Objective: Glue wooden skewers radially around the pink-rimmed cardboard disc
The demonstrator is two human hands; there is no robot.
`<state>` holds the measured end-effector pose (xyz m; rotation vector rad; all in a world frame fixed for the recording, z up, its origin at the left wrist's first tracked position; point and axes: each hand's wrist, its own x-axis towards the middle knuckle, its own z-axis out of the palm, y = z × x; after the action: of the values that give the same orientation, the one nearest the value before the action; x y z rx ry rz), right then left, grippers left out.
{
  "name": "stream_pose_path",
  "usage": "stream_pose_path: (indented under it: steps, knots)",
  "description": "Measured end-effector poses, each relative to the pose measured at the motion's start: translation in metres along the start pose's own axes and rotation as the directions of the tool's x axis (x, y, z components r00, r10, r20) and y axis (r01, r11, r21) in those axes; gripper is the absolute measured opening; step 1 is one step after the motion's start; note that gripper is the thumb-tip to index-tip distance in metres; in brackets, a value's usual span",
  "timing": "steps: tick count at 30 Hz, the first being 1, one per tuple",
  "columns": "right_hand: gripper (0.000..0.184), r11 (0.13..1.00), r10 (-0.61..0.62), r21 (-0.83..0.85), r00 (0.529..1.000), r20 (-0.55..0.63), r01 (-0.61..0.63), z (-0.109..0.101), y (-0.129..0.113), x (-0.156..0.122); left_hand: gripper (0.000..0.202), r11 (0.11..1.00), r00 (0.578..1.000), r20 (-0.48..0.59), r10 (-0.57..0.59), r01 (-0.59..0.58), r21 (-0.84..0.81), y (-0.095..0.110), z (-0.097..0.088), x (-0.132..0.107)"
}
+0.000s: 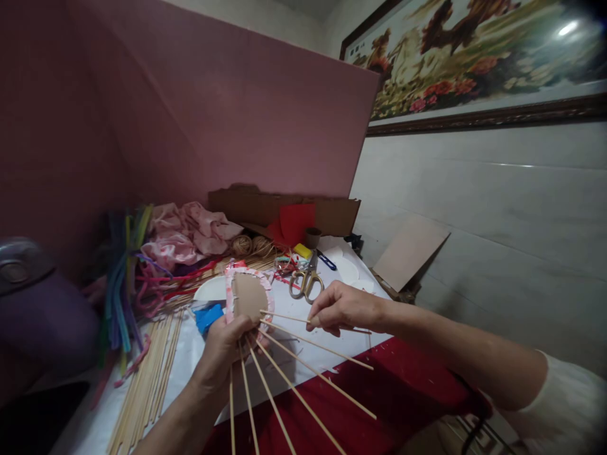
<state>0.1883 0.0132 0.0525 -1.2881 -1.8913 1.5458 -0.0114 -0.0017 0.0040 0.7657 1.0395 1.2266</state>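
Observation:
My left hand grips the lower edge of a half-round cardboard piece, its thumb lying on the brown face. Pink-and-white fabric trims the rim of the cardboard. Several thin wooden sticks fan out from its lower edge toward me and to the right. Between thumb and fingers, my right hand pinches another wooden stick, whose left end meets the cardboard's right side. Whether that end is fixed there, I cannot tell. Gold-handled scissors lie just beyond my right hand.
Loose wooden sticks lie at the left, beside colourful pipe cleaners and crumpled pink fabric. Farther back are twine balls, red paper, a small cup and a blue cutter. A cardboard sheet leans against the right wall.

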Motion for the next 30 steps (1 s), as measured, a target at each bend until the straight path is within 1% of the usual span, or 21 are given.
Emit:
stream_pose_path:
  steps: [5, 8, 12, 18, 26, 30]
  knots:
    - [0.013, 1.000, -0.004, 0.001, 1.000, -0.002, 0.004, 0.0002, 0.0008, 0.0001, 0.008, 1.000, 1.000, 0.029, 0.002, -0.001, -0.009, 0.0000, 0.0003, -0.0018]
    - [0.014, 1.000, 0.007, -0.002, 1.000, -0.003, -0.007, 0.0004, 0.0005, 0.0006, 0.010, 1.000, 1.000, 0.026, 0.010, -0.009, -0.023, -0.0025, -0.0018, 0.0006]
    - [0.013, 1.000, 0.015, 0.010, 1.000, -0.007, -0.015, 0.0012, -0.0009, 0.0009, 0.013, 0.999, 0.998, 0.063, 0.027, -0.025, -0.029, -0.0048, -0.0044, 0.0049]
    - [0.011, 1.000, 0.012, 0.016, 1.000, -0.009, -0.011, 0.0015, -0.0025, 0.0003, 0.014, 1.000, 1.000, 0.009, -0.009, 0.009, 0.000, -0.0030, -0.0041, 0.0062]
    - [0.011, 1.000, 0.014, 0.005, 1.000, -0.005, -0.014, 0.0011, -0.0020, 0.0013, 0.014, 1.000, 0.996, 0.084, 0.012, -0.010, -0.023, -0.0032, -0.0036, 0.0050]
    - [0.012, 1.000, 0.011, 0.010, 1.000, -0.002, -0.011, 0.0012, -0.0013, 0.0013, 0.013, 1.000, 0.999, 0.038, 0.008, -0.008, 0.002, -0.0039, -0.0037, 0.0051]
